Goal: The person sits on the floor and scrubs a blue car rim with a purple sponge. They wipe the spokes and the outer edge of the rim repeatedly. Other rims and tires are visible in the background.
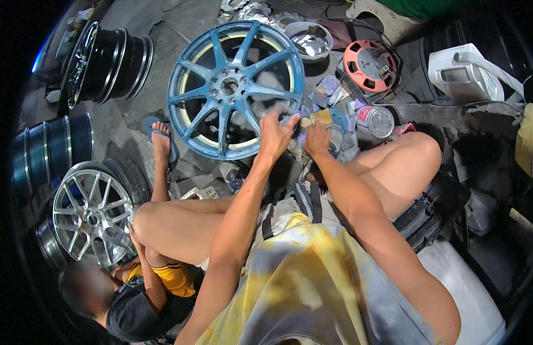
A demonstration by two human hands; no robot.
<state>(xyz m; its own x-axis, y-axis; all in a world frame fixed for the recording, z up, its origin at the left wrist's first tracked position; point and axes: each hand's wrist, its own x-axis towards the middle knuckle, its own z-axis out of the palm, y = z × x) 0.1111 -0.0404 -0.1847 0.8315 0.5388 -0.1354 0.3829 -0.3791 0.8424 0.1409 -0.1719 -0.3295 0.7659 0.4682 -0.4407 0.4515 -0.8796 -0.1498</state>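
A blue multi-spoke wheel rim [229,85] lies in front of me, its paint patchy with a whitish film. My left hand [276,135] is at the rim's near right edge, fingers pinched on a small purple piece of sandpaper [296,115]. Just right of it, my right hand [317,140] is closed around the lower end of a tan piece of sandpaper [321,117]. Both hands are apart from each other. Loose purple and tan scraps [328,86] are heaped beyond my right hand. What lies under my fingertips is partly hidden.
A round tin [376,122] stands near my right knee. Behind are a white bowl [311,41], a red-framed speaker [368,66] and a white boxy appliance [464,75]. At left, a person sits beside a silver wheel rim [93,215]; dark rims [108,64] stand farther back.
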